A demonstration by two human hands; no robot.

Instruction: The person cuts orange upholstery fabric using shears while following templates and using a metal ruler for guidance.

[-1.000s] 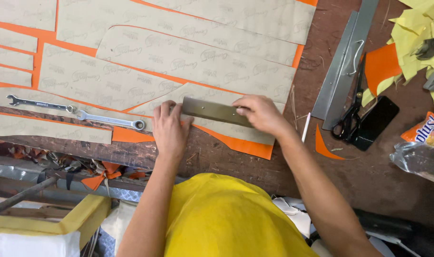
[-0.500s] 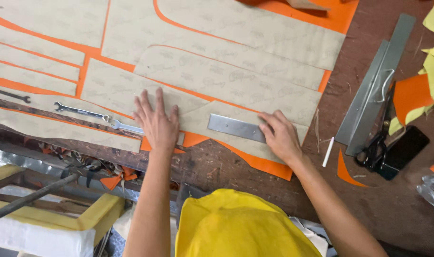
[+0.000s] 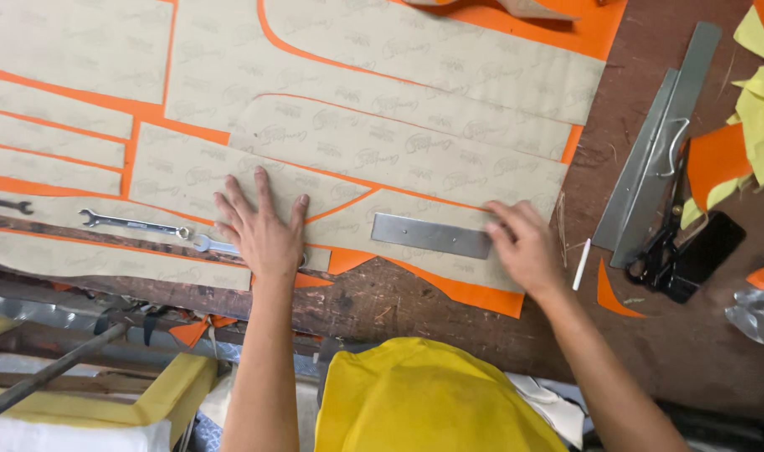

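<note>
here the person's left hand lies flat, fingers spread wide, pressing a tan paper pattern piece down onto the orange sheet beneath it. the heel of that hand covers the ring end of a spanner lying just beside it to the left, so the two appear to touch. the right hand rests at the right end of a flat grey metal bar, fingers loosely together and laid on the paper and the bar's end, nothing pinched; the picture does not show whether they are gripping the bar or only steadying it. the bar lies flat on the lowest pattern piece, near the table's front edge, between the two hands.

as a judgement, the layout looks far along: many tan pieces already cover most of the orange sheet, with only narrow orange strips showing between them, and the bar and spanner seem to serve as weights. nothing laid out here looks cut or traced yet, though loose orange offcuts lie to the right. a white marking stick sits just right of the right hand, untouched. further right, well apart, are long metal rulers, scissors and a dark phone on the worn brown table.
</note>
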